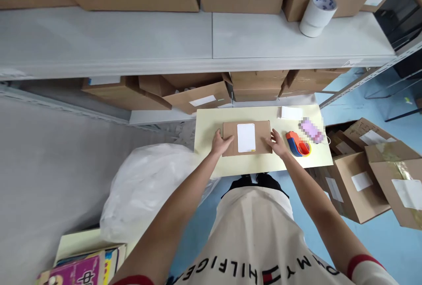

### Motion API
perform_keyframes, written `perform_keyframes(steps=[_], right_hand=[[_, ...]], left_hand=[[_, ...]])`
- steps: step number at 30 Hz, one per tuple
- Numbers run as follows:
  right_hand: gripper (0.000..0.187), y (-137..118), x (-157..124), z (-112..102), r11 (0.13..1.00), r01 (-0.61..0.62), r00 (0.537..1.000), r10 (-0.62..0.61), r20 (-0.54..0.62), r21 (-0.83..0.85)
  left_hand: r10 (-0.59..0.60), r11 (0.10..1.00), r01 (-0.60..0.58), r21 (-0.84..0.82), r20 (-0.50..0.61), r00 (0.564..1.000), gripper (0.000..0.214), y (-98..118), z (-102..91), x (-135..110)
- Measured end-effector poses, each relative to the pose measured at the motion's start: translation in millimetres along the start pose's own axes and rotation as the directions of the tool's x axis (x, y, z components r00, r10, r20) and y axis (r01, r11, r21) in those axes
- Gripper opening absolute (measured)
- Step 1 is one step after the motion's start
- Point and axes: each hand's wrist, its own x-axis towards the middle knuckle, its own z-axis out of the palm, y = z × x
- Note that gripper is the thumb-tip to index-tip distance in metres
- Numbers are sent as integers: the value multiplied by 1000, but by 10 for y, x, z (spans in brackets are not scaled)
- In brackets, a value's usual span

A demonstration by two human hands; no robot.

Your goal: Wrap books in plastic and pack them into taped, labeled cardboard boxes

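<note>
A flat brown cardboard parcel (262,138) with a white label (246,137) lies on a small pale yellow table (211,127). My left hand (220,142) grips the parcel's left edge, fingers curled over it. My right hand (278,143) holds the right edge the same way. The parcel rests flat on the table between both hands.
A red and blue tape dispenser (297,143), a pink item (311,130) and a white slip (290,112) lie right of the parcel. Labelled cartons (359,184) sit on the floor at right, a white plastic bag (148,188) at left. Shelves with boxes and a tape roll (318,15) stand behind.
</note>
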Motion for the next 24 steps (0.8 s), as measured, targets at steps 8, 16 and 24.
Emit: perform_keyframes(steps=[8, 16, 24], right_hand=[[62, 858, -524, -807, 795, -43, 937, -178, -301, -605], [31, 964, -196, -841, 711, -149, 987, 66, -145, -687], [28, 918, -597, -1262, 996, 83, 994, -86, -74, -34]], left_hand=[[474, 793, -442, 420, 30, 880, 67, 544, 275, -239], [478, 655, -670, 351, 494, 726, 34, 1238, 1291, -249], [179, 949, -310, 59, 706, 685, 54, 1553, 1727, -128]])
